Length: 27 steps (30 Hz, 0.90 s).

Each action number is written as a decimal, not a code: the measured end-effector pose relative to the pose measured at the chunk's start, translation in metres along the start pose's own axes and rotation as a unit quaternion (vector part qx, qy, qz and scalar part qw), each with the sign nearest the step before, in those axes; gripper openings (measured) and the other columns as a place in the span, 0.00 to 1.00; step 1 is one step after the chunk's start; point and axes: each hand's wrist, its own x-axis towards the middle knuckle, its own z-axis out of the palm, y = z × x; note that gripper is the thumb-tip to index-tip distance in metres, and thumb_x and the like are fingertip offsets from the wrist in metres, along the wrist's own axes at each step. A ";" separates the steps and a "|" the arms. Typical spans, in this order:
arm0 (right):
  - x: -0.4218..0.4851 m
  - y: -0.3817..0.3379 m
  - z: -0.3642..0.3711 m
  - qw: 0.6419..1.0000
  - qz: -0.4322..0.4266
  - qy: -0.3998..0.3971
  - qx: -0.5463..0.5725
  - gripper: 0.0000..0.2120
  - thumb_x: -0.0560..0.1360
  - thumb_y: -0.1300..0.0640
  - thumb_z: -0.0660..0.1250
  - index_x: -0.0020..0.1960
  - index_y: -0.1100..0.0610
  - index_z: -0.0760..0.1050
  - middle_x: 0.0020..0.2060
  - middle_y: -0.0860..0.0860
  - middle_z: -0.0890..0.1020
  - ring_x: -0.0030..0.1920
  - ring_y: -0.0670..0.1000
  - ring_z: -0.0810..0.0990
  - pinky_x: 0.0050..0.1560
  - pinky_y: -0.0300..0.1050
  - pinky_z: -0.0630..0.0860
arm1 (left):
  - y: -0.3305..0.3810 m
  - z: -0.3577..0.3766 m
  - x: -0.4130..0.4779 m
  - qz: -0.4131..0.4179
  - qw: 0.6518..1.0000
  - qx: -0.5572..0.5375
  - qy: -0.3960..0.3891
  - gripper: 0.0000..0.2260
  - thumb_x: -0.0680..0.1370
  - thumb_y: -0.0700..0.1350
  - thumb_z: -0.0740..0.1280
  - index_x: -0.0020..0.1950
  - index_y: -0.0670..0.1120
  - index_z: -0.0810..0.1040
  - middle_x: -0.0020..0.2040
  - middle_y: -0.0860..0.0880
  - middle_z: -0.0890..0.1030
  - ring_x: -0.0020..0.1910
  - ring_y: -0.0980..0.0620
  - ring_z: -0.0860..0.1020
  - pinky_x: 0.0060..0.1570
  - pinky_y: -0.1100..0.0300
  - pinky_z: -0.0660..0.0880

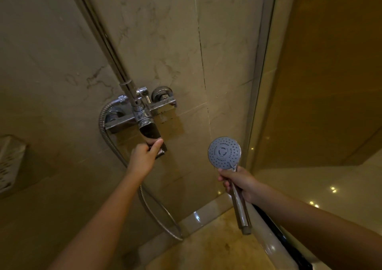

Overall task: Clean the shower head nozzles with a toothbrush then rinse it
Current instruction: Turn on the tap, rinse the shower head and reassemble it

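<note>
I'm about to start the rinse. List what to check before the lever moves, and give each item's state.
1. Left hand grips the mixer lever: ok.
2. Right hand holds the shower head firmly by its handle: ok.
3. Head aimed away from the person: not ok, its face points at the camera.
4. Hose joined at the mixer and hanging in a loose loop: ok.
5. Hose joined to the head's handle: cannot tell, the joint is not plainly shown.
6. Water off for now: ok, no spray visible.
</note>
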 end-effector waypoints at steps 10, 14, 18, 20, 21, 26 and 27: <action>-0.006 -0.003 0.005 1.000 -0.009 -0.010 0.020 0.12 0.76 0.62 0.66 0.57 0.60 0.69 0.30 0.53 0.77 0.22 0.45 0.72 0.21 0.36 0.70 | 0.002 -0.002 -0.003 -0.013 1.000 -0.009 -0.016 0.15 0.77 0.53 0.61 0.52 0.44 0.80 0.41 0.48 0.81 0.37 0.56 0.77 0.32 0.63 0.67; -0.006 0.002 0.008 1.000 -0.011 -0.011 0.010 0.09 0.76 0.62 0.66 0.54 0.61 0.69 0.31 0.54 0.77 0.21 0.45 0.71 0.21 0.36 0.70 | 0.003 -0.004 -0.004 -0.007 1.000 -0.011 -0.026 0.15 0.77 0.54 0.60 0.53 0.45 0.79 0.46 0.48 0.82 0.39 0.54 0.78 0.35 0.61 0.69; -0.006 0.005 0.008 1.000 -0.001 -0.005 0.013 0.09 0.76 0.62 0.66 0.54 0.61 0.69 0.30 0.53 0.77 0.21 0.44 0.72 0.21 0.35 0.70 | 0.003 -0.003 -0.003 -0.008 1.000 -0.002 -0.021 0.15 0.77 0.54 0.60 0.54 0.47 0.79 0.45 0.47 0.82 0.41 0.52 0.77 0.37 0.60 0.69; -0.006 0.006 0.008 1.000 0.001 -0.004 0.015 0.11 0.75 0.62 0.67 0.55 0.61 0.69 0.30 0.53 0.77 0.21 0.44 0.72 0.21 0.35 0.71 | 0.004 -0.003 -0.003 -0.011 1.000 0.000 -0.018 0.15 0.77 0.55 0.60 0.55 0.47 0.79 0.45 0.47 0.82 0.41 0.53 0.77 0.35 0.62 0.68; -0.006 0.007 0.008 1.000 0.001 -0.003 0.015 0.11 0.75 0.62 0.67 0.56 0.61 0.69 0.30 0.53 0.77 0.21 0.44 0.72 0.21 0.36 0.71 | 0.004 -0.002 -0.003 -0.012 1.000 -0.001 -0.018 0.15 0.77 0.55 0.60 0.55 0.47 0.79 0.45 0.47 0.82 0.41 0.53 0.78 0.35 0.62 0.68; -0.004 0.008 0.005 1.000 0.006 0.006 0.018 0.16 0.75 0.62 0.67 0.61 0.63 0.69 0.30 0.53 0.78 0.22 0.45 0.73 0.21 0.36 0.71 | 0.006 0.000 -0.005 -0.017 1.000 -0.012 -0.023 0.15 0.78 0.55 0.59 0.55 0.47 0.78 0.44 0.47 0.82 0.41 0.53 0.78 0.36 0.62 0.68; -0.003 0.009 0.004 1.000 0.009 0.005 0.023 0.17 0.75 0.61 0.67 0.62 0.63 0.69 0.30 0.53 0.78 0.22 0.45 0.72 0.21 0.36 0.71 | 0.007 0.002 -0.007 -0.027 0.999 -0.016 -0.027 0.16 0.78 0.55 0.57 0.53 0.46 0.78 0.43 0.46 0.81 0.40 0.53 0.77 0.36 0.61 0.68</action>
